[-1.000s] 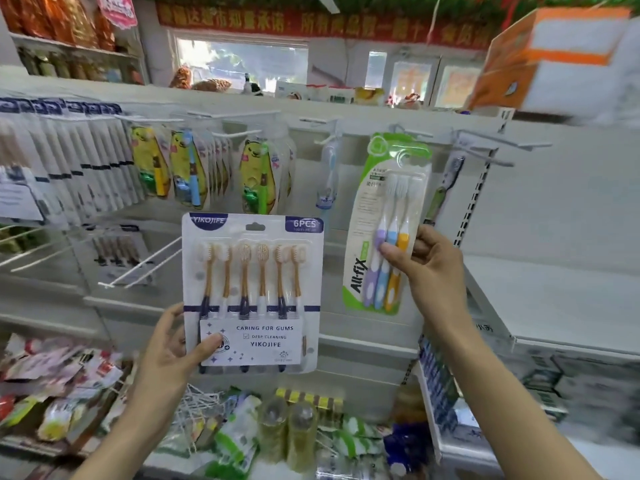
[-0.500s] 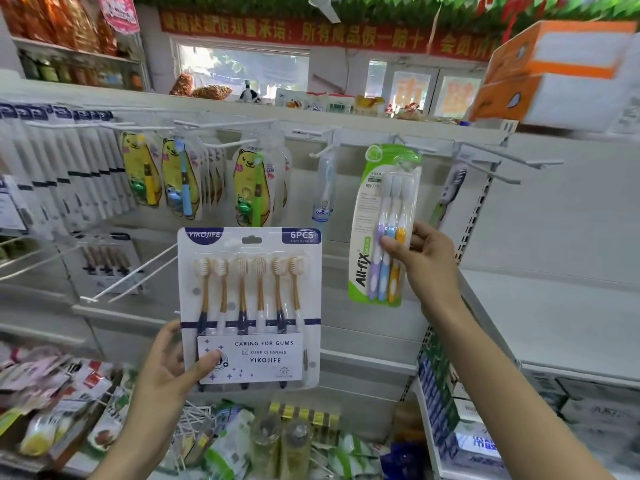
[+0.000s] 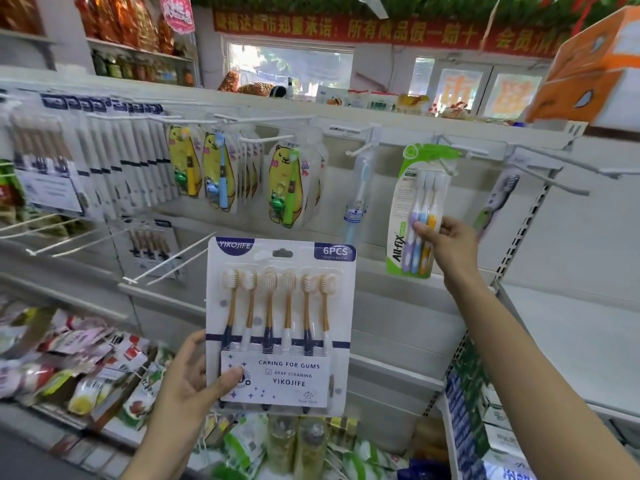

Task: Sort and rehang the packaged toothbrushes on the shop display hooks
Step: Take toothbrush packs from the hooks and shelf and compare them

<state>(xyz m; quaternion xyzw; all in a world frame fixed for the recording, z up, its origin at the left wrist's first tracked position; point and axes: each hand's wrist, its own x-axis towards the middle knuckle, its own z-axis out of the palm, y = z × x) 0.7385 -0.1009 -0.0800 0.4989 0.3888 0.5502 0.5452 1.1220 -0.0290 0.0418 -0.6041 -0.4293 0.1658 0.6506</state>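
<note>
Left hand (image 3: 187,386) is gripping the 6-pack (image 3: 280,323) at its lower-left corner, thumb lying across the front label, fingers curled behind the card. It is holding the pack upright, low and centre, in front of the white shelf rail (image 3: 166,296) and clear of any hook. Six brown-handled brushes are showing through the blister; the hang slot at the top edge is sitting free.

Right hand (image 3: 446,242) is pinching the green 3-pack (image 3: 420,209) at mid-height on its right edge, fingertips (image 3: 420,228) pressing on the front over the handles. The pack is sitting up at the top row, its green header at the hook (image 3: 450,159) there; whether the hole is threaded onto the hook I cannot tell, since the header is blurring.

Just left of the 3-pack a single blue brush (image 3: 358,199) is hanging on its own hook. Further left, yellow bear packs (image 3: 287,188) are hanging in rows, then a dense row of white packs (image 3: 114,161). A grey brush (image 3: 498,199) is hanging to the right of the 3-pack. Two bare hooks (image 3: 162,263) are sticking out left of the 6-pack. Snack bags (image 3: 86,362) are lying on the lower left shelf.
</note>
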